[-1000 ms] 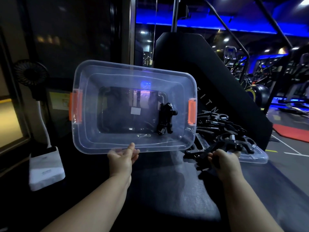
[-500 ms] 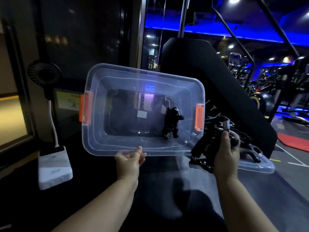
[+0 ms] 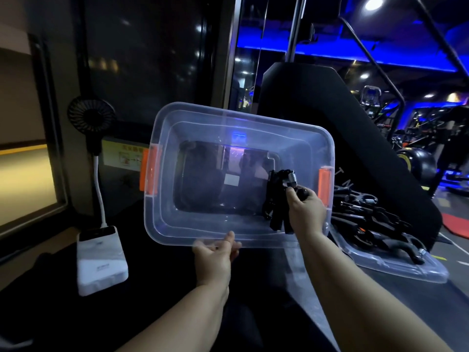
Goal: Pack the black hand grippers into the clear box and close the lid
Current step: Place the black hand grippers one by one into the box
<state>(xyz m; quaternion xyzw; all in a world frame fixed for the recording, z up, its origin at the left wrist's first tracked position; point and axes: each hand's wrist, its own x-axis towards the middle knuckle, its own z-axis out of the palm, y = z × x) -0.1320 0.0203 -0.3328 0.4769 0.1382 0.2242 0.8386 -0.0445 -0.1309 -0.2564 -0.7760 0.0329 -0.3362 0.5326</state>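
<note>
The clear box [image 3: 203, 138] with orange side latches is tipped up so its open mouth faces me. My left hand [image 3: 215, 257] holds its near rim from below, thumb on the edge. My right hand [image 3: 305, 214] grips a black hand gripper [image 3: 278, 199] with a metal spring and holds it inside the box's right end. I cannot tell it apart from the gripper that lay in the box earlier. Several more black grippers [image 3: 368, 219] lie piled on the clear lid [image 3: 396, 270] at the right.
A white power bank [image 3: 101, 260] with a small black fan [image 3: 90, 118] on a bent stalk stands at the left. A large black padded gym machine [image 3: 330, 102] rises behind the box. The surface below is dark. Gym equipment fills the far right.
My right hand lifted a gripper off the pile at the right and carried it left into the box's right end. My left hand kept its hold on the rim.
</note>
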